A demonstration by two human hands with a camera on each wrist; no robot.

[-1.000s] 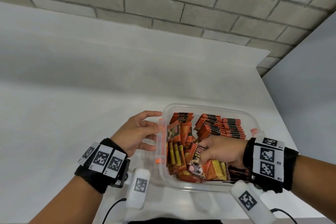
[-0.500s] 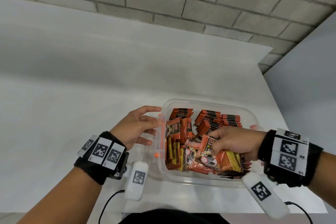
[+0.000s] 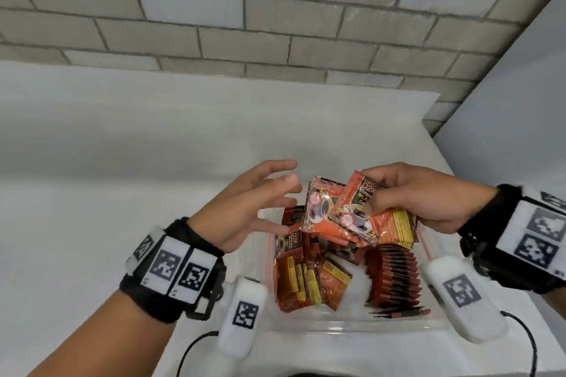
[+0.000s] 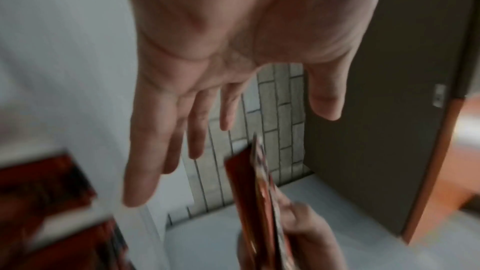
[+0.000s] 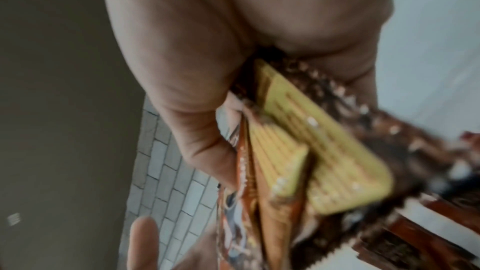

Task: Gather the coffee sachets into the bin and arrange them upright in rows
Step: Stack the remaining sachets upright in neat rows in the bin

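Bin on table, near front edge, toward right side. Upright sachet row in bin's right part; loose sachets in left part. Held sachet bundle above bin, in right hand. Left hand just left of bundle, apart from it. Brick wall behind table.

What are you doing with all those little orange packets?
Sorting coffee sachets. The right hand grips a bunch of sachets lifted above the clear bin, and the open left hand reaches toward them. In the bin, one row on the right already stands upright, while the loose sachets on the left lie jumbled.
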